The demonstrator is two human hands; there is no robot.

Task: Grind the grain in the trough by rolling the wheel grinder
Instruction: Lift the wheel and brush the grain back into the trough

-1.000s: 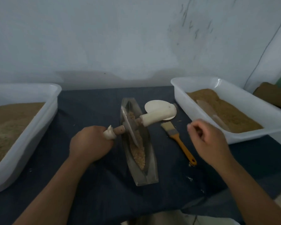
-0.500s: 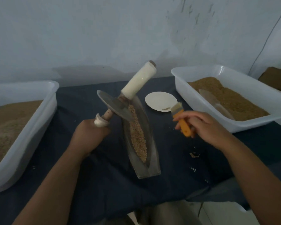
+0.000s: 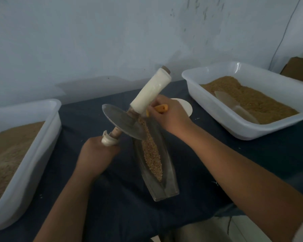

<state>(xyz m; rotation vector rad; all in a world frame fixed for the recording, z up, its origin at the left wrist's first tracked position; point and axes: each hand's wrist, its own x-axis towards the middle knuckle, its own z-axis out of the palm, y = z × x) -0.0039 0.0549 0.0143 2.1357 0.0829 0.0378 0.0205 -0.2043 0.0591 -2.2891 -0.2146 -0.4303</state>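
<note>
Metal-disc wheel grinder (image 3: 124,122) tilted over long steel trough (image 3: 157,180).
My left hand (image 3: 96,154) grips its near handle; right hand (image 3: 170,114) clasps orange-handled brush (image 3: 161,108).

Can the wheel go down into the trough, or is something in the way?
Yes. The right hand, holding the brush, reaches in at the far end of the trough, just beside the raised white handle of the wheel. The left hand holds the wheel tilted up there. Nothing covers the grain nearer the person.
</note>
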